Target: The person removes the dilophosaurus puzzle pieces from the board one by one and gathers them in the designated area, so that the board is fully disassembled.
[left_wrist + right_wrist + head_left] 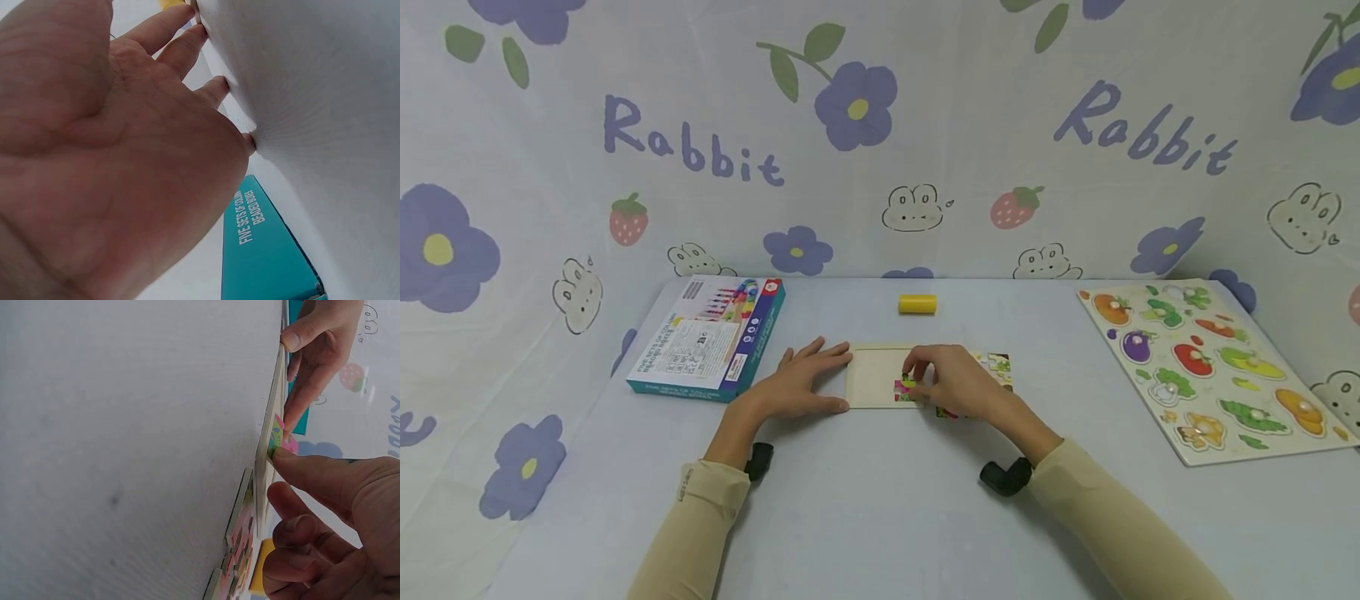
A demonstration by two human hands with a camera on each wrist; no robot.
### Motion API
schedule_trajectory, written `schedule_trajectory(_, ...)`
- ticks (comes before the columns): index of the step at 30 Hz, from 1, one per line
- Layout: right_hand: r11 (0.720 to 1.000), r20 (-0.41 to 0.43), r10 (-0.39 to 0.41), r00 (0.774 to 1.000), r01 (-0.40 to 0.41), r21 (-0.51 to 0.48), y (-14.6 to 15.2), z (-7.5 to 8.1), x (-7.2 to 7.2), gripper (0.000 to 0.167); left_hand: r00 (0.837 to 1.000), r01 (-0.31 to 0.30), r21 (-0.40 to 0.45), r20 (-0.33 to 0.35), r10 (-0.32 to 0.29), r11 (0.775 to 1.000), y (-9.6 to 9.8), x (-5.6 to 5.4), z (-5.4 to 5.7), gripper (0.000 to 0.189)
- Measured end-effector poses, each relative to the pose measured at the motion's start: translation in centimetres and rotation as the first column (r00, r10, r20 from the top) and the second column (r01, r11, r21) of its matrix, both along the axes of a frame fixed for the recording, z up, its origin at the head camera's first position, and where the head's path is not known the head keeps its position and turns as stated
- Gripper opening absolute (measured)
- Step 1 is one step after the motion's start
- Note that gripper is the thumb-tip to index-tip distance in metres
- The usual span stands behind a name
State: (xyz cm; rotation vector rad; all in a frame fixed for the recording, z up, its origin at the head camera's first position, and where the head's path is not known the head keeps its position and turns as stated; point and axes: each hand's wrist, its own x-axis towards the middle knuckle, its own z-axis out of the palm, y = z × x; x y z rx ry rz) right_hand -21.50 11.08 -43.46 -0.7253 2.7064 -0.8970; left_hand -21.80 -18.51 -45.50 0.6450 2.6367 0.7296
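A shallow wooden puzzle tray [868, 379] lies flat on the table. My left hand [797, 385] rests at its left edge, fingers spread and fairly straight; in the left wrist view the fingertips [215, 87] touch down at the tray and cloth. Over the tray's right part, my right hand [958, 382] pinches a small pink-and-green puzzle piece [907, 383] between thumb and bent fingers. The right wrist view shows the thumb on the coloured piece [275, 434] at the tray surface. More puzzle pieces [1000, 363] lie right of the tray, partly hidden by the right hand.
A yellow cylinder [917, 304] lies behind the tray. To the left is a teal-sided box [700, 342] of beaded toys. On the right lies a vegetable puzzle board [1217, 367]. Printed cloth hangs behind the table.
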Motion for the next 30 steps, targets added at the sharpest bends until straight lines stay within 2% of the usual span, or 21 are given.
schedule_trajectory(13, 0.997, 0.006, -0.037, 0.999, 0.037, -0.067, 0.6, -0.6, -0.1, 0.014, 1.0, 0.003, -0.004, -0.002, -0.003, 1.0, 0.0, 0.1, 0.0, 0.083)
schedule_trajectory(17, 0.993, 0.029, -0.082, 0.996, 0.085, -0.085, 0.8, -0.6, -0.1, 0.014, 1.0, 0.001, 0.0, 0.001, -0.001, 1.0, 0.1, 0.1, 0.1, 0.083)
schedule_trajectory(21, 0.985, 0.051, -0.132, 0.99, 0.137, -0.109, 1.3, -0.3, -0.1, 0.014, 1.0, 0.001, 0.006, 0.0, -0.001, 1.0, 0.1, 0.2, 0.1, 0.083)
schedule_trajectory(30, 0.969, 0.12, -0.179, 0.977, 0.196, -0.15, 4.0, 0.7, 0.3, 0.016, 1.0, 0.003, 0.01, -0.002, -0.003, 1.0, 0.1, 0.2, 0.1, 0.082)
